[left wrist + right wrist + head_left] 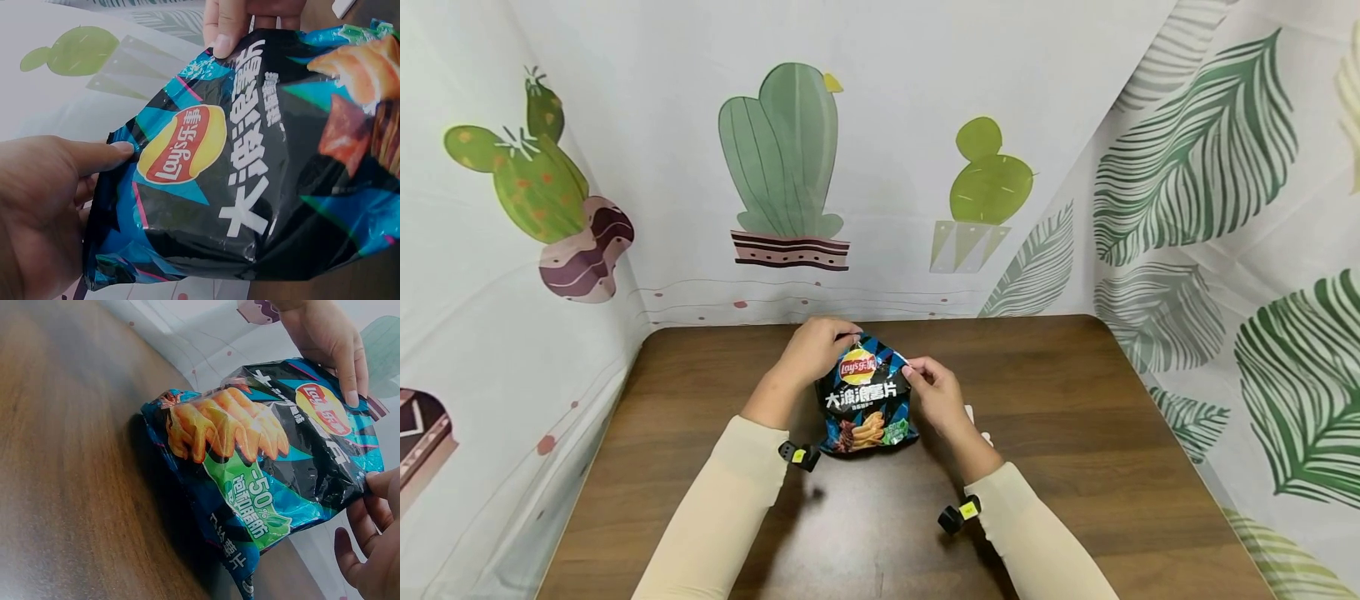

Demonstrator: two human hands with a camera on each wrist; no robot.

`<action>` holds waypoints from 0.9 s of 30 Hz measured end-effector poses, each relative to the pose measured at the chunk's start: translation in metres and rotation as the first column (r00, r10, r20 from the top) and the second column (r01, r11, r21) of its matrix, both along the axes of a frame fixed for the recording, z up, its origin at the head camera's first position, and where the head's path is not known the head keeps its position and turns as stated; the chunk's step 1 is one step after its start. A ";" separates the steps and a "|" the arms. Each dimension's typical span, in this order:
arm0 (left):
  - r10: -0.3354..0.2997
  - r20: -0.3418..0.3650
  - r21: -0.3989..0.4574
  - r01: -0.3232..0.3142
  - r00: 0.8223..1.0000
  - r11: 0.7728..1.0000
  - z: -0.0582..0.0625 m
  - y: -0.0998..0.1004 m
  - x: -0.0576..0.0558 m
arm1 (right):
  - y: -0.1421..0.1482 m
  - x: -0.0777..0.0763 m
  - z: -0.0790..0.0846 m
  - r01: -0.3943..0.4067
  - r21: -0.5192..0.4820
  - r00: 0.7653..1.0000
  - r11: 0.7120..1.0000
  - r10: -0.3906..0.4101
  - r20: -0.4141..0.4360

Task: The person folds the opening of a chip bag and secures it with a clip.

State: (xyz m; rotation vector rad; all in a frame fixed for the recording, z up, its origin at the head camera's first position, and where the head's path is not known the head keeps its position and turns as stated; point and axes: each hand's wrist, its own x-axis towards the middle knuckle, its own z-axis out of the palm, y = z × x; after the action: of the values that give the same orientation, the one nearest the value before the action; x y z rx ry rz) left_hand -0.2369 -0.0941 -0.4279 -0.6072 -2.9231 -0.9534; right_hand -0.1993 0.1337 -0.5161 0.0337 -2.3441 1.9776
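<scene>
A black and blue Lay's potato chip bag (867, 396) stands tilted over the wooden table, its printed front toward the head camera. My left hand (815, 352) pinches the top left edge, thumb on the front and fingers behind, as the left wrist view shows with the thumb (115, 152) near the logo. On the other side my right hand (937, 392) pinches the upper right edge between thumb and fingers. In the right wrist view, the bag's lower end (181, 437) is close over the table, and its green label faces the camera.
The brown wooden table (1060, 433) spreads around the bag. A small white object (977, 421) lies partly hidden behind my right wrist. White cloth printed with cacti and leaves (895, 167) hangs at the back and sides.
</scene>
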 end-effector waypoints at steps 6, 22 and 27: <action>0.000 0.043 0.015 0.000 0.999 1.000 -0.001 0.000 -0.001 | 0.002 -0.001 0.002 -0.012 -0.067 0.998 0.998 0.016 0.060; -0.010 0.141 0.104 -0.004 0.990 0.995 -0.002 -0.003 -0.007 | 0.000 -0.004 -0.012 -0.016 -0.293 1.000 0.956 0.010 -0.022; -0.013 0.163 0.131 -0.008 0.987 0.991 -0.002 -0.005 -0.007 | 0.000 -0.005 -0.013 -0.012 -0.293 1.000 0.956 0.009 -0.013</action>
State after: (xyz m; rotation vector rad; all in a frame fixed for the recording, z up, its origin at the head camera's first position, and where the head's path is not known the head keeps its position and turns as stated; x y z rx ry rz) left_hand -0.2442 -0.0990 -0.4299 -0.5512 -2.9663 -1.2415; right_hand -0.2041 0.1333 -0.5292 0.0399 -2.0218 2.3002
